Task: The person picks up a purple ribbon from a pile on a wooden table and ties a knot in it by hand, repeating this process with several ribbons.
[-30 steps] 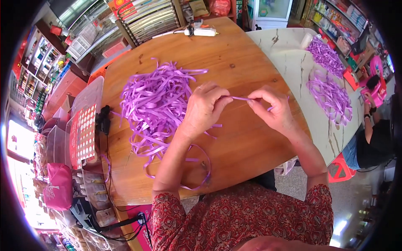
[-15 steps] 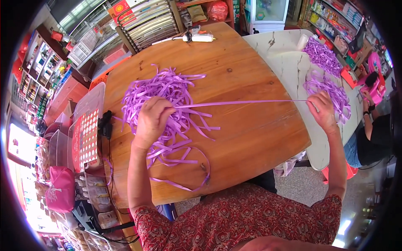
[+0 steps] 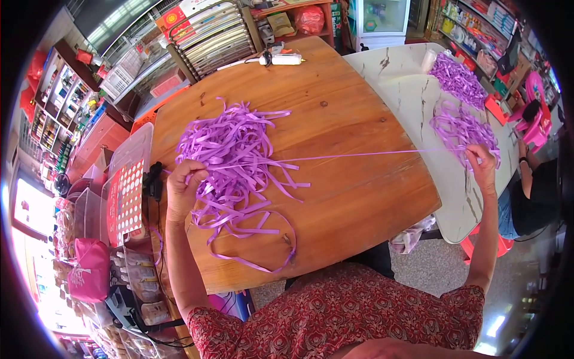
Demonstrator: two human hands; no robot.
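Ribbon pile (image 3: 233, 140): left half of worktop (image 3: 353, 197)
Power strip (image 3: 282, 59): worktop's far edge
Single ribbon (image 3: 359, 155): across worktop's right edge
Second worktop (image 3: 400, 84): right of the first
Far bundle (image 3: 458, 81), near bundle (image 3: 465, 128): second worktop's right side

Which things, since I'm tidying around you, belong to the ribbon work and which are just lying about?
In the job:
- purple ribbon, stretched between left hand and right hand
- ribbon heap
- wooden table

Apparently just lying about:
- white power strip
- pink bag
- red bag
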